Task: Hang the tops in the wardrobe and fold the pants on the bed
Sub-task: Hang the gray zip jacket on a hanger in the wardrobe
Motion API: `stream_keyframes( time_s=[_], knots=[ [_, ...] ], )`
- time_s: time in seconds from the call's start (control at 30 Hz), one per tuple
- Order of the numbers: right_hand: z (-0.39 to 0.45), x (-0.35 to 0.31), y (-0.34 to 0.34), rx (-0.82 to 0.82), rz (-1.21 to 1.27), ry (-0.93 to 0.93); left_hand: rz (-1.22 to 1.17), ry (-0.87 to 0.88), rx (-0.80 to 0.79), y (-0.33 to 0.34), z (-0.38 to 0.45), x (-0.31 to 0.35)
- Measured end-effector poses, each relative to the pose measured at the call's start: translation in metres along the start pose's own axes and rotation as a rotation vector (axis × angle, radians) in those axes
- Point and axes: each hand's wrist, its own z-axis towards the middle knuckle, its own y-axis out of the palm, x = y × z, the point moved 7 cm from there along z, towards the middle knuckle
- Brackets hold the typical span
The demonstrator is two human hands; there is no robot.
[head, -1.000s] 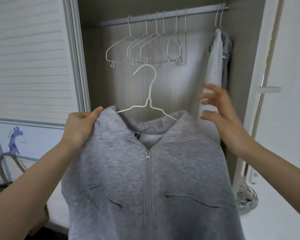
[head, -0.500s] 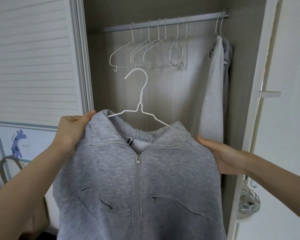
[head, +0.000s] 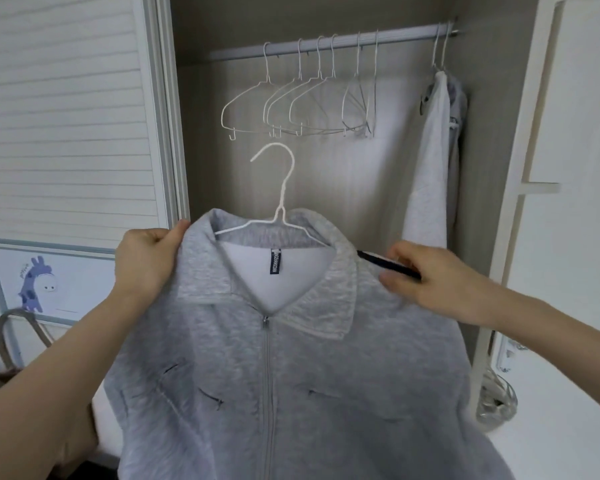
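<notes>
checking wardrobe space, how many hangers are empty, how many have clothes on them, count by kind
Empty hangers on the rail: 6, e.g. the leftmost
Hangers on the rail carrying garments: 2
White hanger in the grey zip top, held by left hand and right hand, not yet on the rail: 1
Total hangers: 9

- Grey metal wardrobe rail (head: 326,46), horizontal across the recess.
- Carrying six empty white wire hangers (head: 302,105).
- Two pale grey garments (head: 430,174) hung at right end.
</notes>
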Motion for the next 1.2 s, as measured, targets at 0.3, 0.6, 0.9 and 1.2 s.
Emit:
stream_keyframes(
  time_s=[0.3,0.6,0.9,1.2],
  knots=[
    [0.004,-0.012,0.008,-0.208,0.126,0.104,-0.222,0.009,-0.103,0.027,-0.002,0.021],
    [-0.012,-0.008,-0.019,0.119,0.943,0.391,0.028,0.260,-0.391,0.081,0.022,0.088],
    [-0.033,-0.002,-0.049,0.305,1.049,0.623,0.364,0.492,-0.529,0.167,0.007,0.137],
    [0.031,-0.011,-0.070,0.613,0.838,0.575,-0.273,0.251,-1.023,0.186,-0.062,0.164]
  ],
)
